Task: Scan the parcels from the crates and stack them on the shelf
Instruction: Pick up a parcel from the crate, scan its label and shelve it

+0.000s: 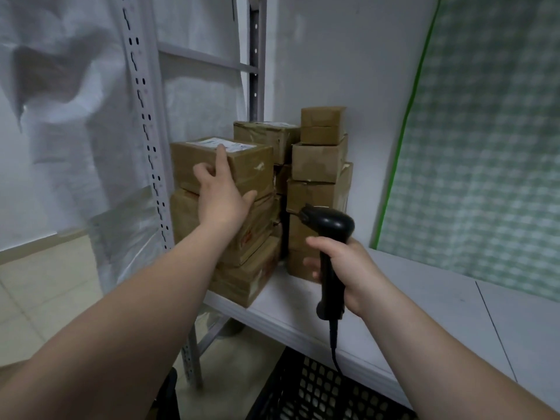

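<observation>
Brown parcels [257, 177] stacked on white shelf [424, 298]

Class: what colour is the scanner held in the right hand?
The scanner is black; the head view shows it.

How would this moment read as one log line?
left hand: presses top parcel | right hand: grips scanner | shelf: holds parcel stacks

brown parcels [222, 168] | black scanner [331, 237] | white shelf [424, 304] | green-checked curtain [485, 147]
</observation>
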{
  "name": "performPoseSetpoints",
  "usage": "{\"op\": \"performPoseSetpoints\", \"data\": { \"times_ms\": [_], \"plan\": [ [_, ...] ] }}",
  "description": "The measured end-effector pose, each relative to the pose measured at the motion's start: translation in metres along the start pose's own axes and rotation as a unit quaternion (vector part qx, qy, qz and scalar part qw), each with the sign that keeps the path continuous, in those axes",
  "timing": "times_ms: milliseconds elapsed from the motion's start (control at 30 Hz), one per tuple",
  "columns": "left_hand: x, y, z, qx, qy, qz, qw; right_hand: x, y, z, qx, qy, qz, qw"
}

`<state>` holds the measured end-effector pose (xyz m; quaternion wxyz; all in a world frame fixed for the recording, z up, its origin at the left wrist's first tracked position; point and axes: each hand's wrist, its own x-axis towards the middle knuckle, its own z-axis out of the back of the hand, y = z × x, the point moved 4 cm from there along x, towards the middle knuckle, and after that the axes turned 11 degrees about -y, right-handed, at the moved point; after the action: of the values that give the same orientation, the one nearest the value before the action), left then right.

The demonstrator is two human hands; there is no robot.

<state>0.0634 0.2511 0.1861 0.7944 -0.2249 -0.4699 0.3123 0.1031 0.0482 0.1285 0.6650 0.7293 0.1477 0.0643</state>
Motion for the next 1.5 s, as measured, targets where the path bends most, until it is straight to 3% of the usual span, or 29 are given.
{"op": "performPoseSetpoints", "data": {
  "times_ms": [167,333,500,667,867,1267,1400,1500],
  "plan": [
    [-0.072,-0.014,-0.005,-0.055,0.004,-0.083,0.995,-0.032,-0.032,0.063,-0.056,-0.017,-0.028,0.998],
    [-0.188,-0.005,-0.058,-0.072,0.229,-0.114,0.964,-0.069,-0.083,0.135,-0.158,-0.010,-0.103,0.982],
    [-0.301,0.008,-0.113,-0.032,0.458,-0.092,0.884,-0.089,-0.132,0.203,-0.280,0.004,-0.157,0.947],
    [-0.377,0.020,-0.157,-0.001,0.577,-0.053,0.815,-0.088,-0.196,0.265,-0.386,-0.013,-0.235,0.892],
    [-0.432,0.024,-0.205,0.030,0.628,-0.045,0.776,-0.068,-0.267,0.314,-0.377,-0.083,-0.319,0.865],
    [-0.496,0.046,-0.304,0.099,0.692,-0.017,0.715,-0.006,-0.357,0.340,-0.274,-0.176,-0.324,0.888],
    [-0.500,0.066,-0.307,0.125,0.645,0.012,0.754,0.002,-0.377,0.341,-0.204,-0.202,-0.353,0.890],
    [-0.504,0.080,-0.301,0.091,0.597,0.147,0.784,0.002,-0.383,0.335,-0.135,-0.193,-0.367,0.900]
  ]
}}
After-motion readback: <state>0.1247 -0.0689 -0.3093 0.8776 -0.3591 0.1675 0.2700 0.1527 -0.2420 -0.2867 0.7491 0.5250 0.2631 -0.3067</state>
